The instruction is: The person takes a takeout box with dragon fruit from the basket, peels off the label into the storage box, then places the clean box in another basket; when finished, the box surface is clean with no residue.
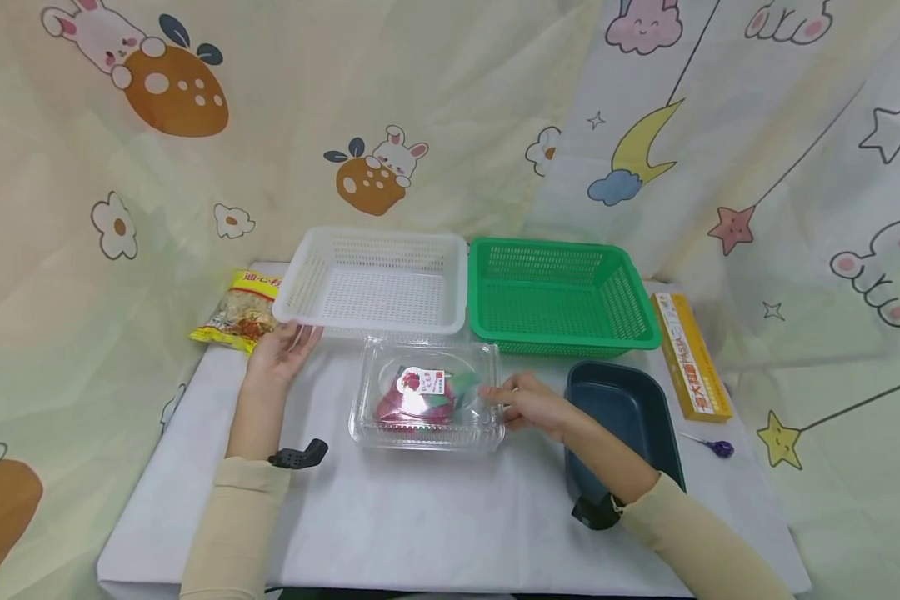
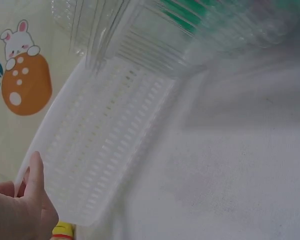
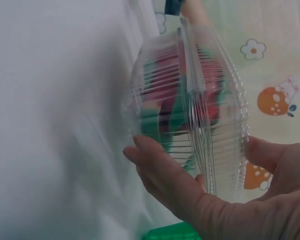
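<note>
My right hand (image 1: 528, 402) grips the right end of a clear plastic clamshell box (image 1: 371, 417). Fingers and thumb sit on opposite sides of the box in the right wrist view. Inside it, through the clear wall, shows something red and green (image 3: 165, 95) with a white label on top. My left hand (image 1: 279, 354) holds the rim of a white plastic basket (image 1: 375, 321) at its front left corner. One finger lies against the basket's outer wall (image 2: 100, 150) in the left wrist view, the others partly hidden behind the rim.
A green basket (image 1: 562, 342) stands beside the white one. Left of them lies a yellow food bag (image 1: 243, 308). On the right are a dark blue tray (image 1: 622, 375), a yellow pasta box (image 1: 692, 358) and a small purple-handled tool (image 1: 720, 449). A printed curtain (image 1: 450, 100) hangs behind.
</note>
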Tool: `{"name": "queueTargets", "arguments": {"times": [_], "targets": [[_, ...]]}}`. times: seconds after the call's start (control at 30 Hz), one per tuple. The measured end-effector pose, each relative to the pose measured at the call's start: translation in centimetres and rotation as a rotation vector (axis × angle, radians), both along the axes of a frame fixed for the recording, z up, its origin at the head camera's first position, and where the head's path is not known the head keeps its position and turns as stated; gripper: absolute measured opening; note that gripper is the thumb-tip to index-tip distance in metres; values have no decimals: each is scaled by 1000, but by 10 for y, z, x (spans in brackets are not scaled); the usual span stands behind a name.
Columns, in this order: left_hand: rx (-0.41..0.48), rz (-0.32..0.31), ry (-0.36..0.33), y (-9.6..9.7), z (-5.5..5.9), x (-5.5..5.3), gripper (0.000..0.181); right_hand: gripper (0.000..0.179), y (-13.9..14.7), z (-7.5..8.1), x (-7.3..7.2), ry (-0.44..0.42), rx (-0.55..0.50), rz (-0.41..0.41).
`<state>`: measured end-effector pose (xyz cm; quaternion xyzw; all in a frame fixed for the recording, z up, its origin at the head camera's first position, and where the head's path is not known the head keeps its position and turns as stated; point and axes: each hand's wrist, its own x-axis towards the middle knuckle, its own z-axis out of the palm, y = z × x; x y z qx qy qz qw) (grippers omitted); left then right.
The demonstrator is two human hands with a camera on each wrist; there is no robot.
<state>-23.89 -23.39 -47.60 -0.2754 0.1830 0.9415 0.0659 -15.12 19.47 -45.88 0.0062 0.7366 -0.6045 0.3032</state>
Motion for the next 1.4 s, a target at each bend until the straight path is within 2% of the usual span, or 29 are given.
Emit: {"name": "queueTargets", "arguments": {"times": [0.17,0.4,0.57,0.67,0.77,0.87,0.97,1.07,1.1,1.17,1.23,1.3,1.4], "targets": [[4,0,-5,-2,-1,-2,47,34,-2,-8,1,-19,-8,21],[-16,-8,-3,-1,-2,-2,65,33,-3,-15,3,-49,20,15],[-49,-9,-27,-2,-1,0,66,41,-3,-18,3,-60,86,12],[-112,-45,-50,-1,1,1,66,44,-2,-18,1,-39,113,15],[-204,-106,-85,3,4,2,57,48,-2,-17,-1,-16,139,16],[-298,-177,-74,10,5,6,38,57,-2,-14,-3,31,198,25],[-487,-276,33,18,4,12,23,66,-2,-6,-7,183,381,49],[-772,-366,172,27,2,20,29,67,-3,7,-13,395,569,41],[-866,-386,207,30,1,23,34,67,-4,11,-15,452,601,28],[-1015,-410,256,35,1,30,43,64,-7,19,-19,536,612,-3],[-1109,-423,288,41,2,37,50,61,-11,25,-24,581,582,-37],[-1164,-434,312,46,3,43,53,57,-17,28,-28,622,540,-56],[-1197,-454,342,51,7,50,54,52,-27,31,-35,676,481,-70]]}}
